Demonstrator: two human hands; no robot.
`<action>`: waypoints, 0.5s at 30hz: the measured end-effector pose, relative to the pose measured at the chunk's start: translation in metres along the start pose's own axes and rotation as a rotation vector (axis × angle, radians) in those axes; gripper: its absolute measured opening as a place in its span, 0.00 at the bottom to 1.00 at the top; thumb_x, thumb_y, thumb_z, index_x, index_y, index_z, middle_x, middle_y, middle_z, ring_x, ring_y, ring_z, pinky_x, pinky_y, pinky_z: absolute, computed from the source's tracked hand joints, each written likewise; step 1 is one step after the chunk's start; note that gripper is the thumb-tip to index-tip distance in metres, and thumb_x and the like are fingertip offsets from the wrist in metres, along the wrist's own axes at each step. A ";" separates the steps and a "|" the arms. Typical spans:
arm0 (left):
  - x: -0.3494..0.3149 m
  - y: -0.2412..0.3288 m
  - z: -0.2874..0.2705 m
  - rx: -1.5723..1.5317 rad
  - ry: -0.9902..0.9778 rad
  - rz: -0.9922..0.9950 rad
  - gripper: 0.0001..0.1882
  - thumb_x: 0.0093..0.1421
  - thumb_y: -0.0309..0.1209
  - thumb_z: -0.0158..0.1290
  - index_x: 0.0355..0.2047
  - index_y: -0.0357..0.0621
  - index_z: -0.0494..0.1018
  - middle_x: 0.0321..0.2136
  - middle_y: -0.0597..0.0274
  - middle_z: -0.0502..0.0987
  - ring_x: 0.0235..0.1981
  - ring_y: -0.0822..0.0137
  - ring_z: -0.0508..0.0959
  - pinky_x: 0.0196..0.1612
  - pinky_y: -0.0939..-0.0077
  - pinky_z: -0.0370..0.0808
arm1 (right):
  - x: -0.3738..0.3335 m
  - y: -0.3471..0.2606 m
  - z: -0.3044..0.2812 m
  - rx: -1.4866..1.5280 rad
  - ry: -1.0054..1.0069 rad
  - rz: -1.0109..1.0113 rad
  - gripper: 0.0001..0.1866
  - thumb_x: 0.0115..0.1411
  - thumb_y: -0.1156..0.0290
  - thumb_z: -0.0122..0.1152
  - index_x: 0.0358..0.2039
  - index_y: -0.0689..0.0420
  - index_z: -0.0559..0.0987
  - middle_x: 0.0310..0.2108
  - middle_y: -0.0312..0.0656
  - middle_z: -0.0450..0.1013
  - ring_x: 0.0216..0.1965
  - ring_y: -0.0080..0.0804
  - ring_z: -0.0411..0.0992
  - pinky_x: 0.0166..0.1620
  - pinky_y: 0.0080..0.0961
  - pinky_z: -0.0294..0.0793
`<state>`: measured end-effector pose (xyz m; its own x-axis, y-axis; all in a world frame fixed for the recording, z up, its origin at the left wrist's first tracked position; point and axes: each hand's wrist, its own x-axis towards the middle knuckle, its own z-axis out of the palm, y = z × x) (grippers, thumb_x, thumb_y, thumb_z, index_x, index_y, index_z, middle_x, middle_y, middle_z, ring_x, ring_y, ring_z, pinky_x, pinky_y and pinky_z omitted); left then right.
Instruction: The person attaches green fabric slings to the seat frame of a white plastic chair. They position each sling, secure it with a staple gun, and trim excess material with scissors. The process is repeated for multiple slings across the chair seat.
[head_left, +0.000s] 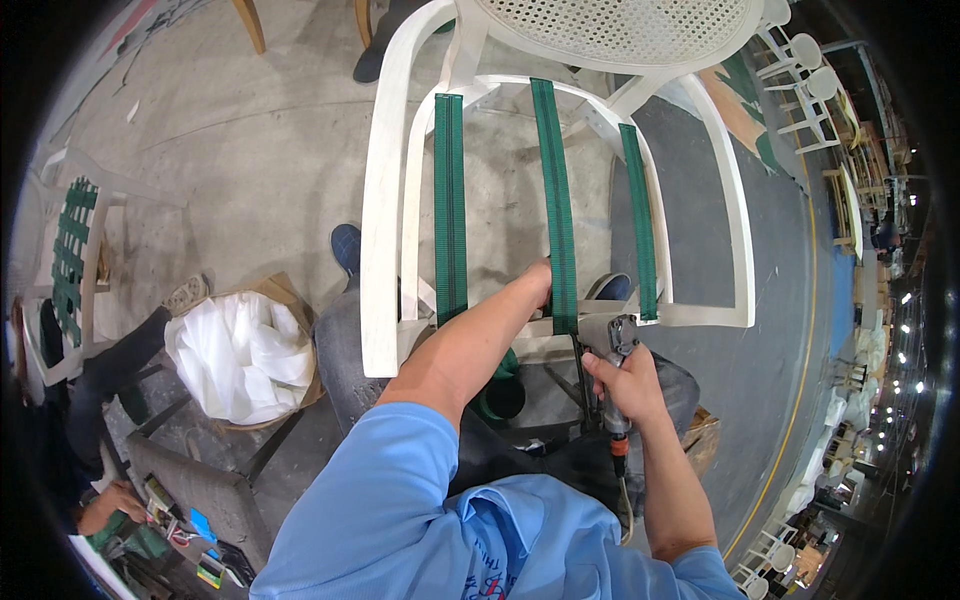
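Note:
A white wooden armchair frame (382,230) with a woven cane back (620,30) stands before me. Three green webbing straps run from back to front across its open seat: a left strap (450,200), a middle strap (556,200) and a right strap (640,220). My right hand (630,383) is closed around a pneumatic staple gun (612,340), whose head is at the front rail beside the middle strap's near end. My left hand (543,275) reaches into the seat opening at the middle strap, which hides its fingers.
A carton (290,298) of white wrapping material (240,355) stands at left. Beyond it, another person's hand (112,505) is near small items by a grey padded seat (200,500). Another chair with woven green webbing (75,240) is farther left. An air hose (627,500) hangs from the staple gun.

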<state>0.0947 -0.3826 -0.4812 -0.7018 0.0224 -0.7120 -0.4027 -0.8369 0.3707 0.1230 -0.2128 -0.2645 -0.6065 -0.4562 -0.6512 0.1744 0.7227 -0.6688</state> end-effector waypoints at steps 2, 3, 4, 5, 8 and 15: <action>-0.002 -0.002 -0.001 -0.006 0.002 -0.001 0.10 0.67 0.39 0.53 0.32 0.49 0.76 0.22 0.61 0.73 0.21 0.61 0.75 0.24 0.56 0.77 | -0.001 -0.003 0.003 -0.006 0.012 0.007 0.13 0.61 0.71 0.70 0.42 0.61 0.75 0.26 0.33 0.75 0.20 0.19 0.71 0.24 0.23 0.71; -0.002 -0.001 -0.002 -0.006 0.003 -0.028 0.10 0.67 0.39 0.54 0.32 0.49 0.76 0.22 0.61 0.73 0.20 0.61 0.75 0.24 0.56 0.77 | -0.002 -0.005 0.004 -0.016 0.027 0.017 0.13 0.61 0.72 0.70 0.42 0.62 0.76 0.26 0.34 0.75 0.20 0.20 0.71 0.24 0.23 0.71; -0.002 0.002 -0.002 -0.008 0.001 -0.045 0.10 0.66 0.39 0.54 0.32 0.48 0.76 0.22 0.61 0.73 0.20 0.61 0.75 0.24 0.56 0.77 | -0.002 -0.009 0.005 -0.032 0.041 0.017 0.13 0.61 0.72 0.70 0.41 0.62 0.76 0.26 0.34 0.76 0.20 0.20 0.71 0.24 0.23 0.71; -0.001 0.002 -0.001 -0.001 0.008 -0.039 0.10 0.66 0.39 0.55 0.32 0.48 0.76 0.22 0.61 0.74 0.21 0.61 0.76 0.24 0.55 0.77 | -0.002 -0.009 0.005 -0.047 0.038 0.024 0.13 0.60 0.72 0.70 0.42 0.62 0.76 0.26 0.34 0.76 0.20 0.20 0.71 0.24 0.23 0.71; 0.000 0.002 0.001 0.014 0.012 -0.022 0.09 0.65 0.38 0.56 0.33 0.48 0.77 0.23 0.60 0.76 0.21 0.60 0.77 0.24 0.55 0.77 | 0.000 -0.003 0.004 -0.075 0.033 0.029 0.14 0.60 0.73 0.70 0.43 0.62 0.77 0.26 0.34 0.76 0.19 0.20 0.71 0.23 0.23 0.71; 0.004 0.007 0.002 0.063 -0.025 -0.028 0.09 0.65 0.38 0.57 0.33 0.48 0.78 0.23 0.60 0.77 0.22 0.60 0.77 0.24 0.54 0.77 | -0.005 -0.010 0.013 0.012 0.035 0.021 0.15 0.59 0.73 0.71 0.43 0.62 0.77 0.25 0.34 0.76 0.19 0.20 0.71 0.23 0.23 0.71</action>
<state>0.0880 -0.3868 -0.4802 -0.7041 0.0597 -0.7075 -0.4582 -0.7995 0.3885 0.1344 -0.2246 -0.2594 -0.6295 -0.4219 -0.6524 0.1964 0.7260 -0.6590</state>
